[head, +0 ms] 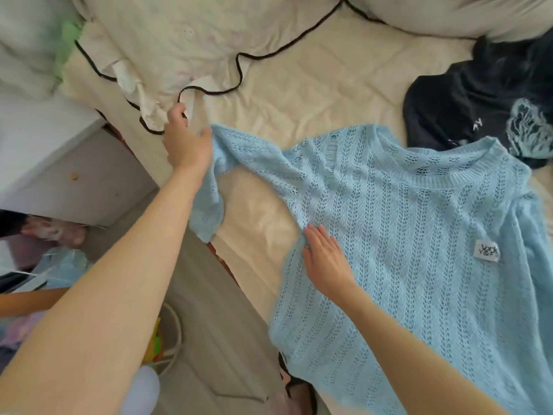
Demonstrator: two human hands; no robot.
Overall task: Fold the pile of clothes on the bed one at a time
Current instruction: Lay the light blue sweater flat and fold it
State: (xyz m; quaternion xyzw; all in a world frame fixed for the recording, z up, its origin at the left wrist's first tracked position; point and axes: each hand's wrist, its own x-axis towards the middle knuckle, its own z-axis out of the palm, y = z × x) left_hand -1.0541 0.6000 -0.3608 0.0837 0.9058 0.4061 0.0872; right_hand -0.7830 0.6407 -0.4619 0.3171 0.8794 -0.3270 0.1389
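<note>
Hands: left [187,145] grips 1 blue sweater [404,235] sleeve, right [326,259] flat on it.

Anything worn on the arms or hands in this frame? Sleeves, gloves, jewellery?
Nothing visible. The left hand and right hand are bare, with no gloves, rings or watch showing. Both forearms are bare up to the frame edge, with no sleeve in view.
</note>
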